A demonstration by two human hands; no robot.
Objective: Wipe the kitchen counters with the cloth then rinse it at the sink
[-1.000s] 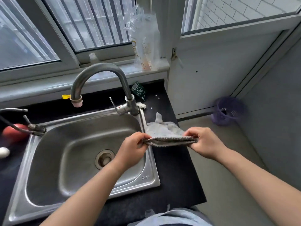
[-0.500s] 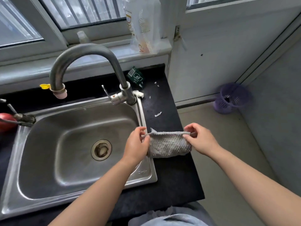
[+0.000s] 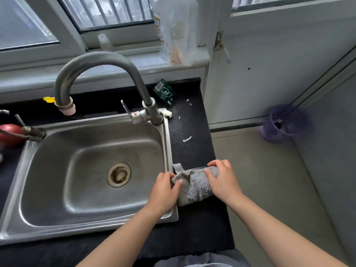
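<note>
Presently both hands, left hand [image 3: 165, 186] and right hand [image 3: 223, 180], press the folded cloth [image 3: 194, 186] flat on the table [image 3: 194, 224] beside the sink [image 3: 90, 162]. Wiping looks barely begun: paper scraps [image 3: 186, 139] remain, tap [image 3: 100, 78] dry, rinse pending.

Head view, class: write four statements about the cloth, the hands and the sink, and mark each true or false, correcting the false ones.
1. Both hands, left hand and right hand, are on the grey cloth. True.
2. The cloth lies in the sink basin. False: it is on the dark counter, beside the sink's right rim.
3. Water runs from the faucet. False: none is visible.
4. White scraps lie on the counter beyond the cloth. True.
</note>
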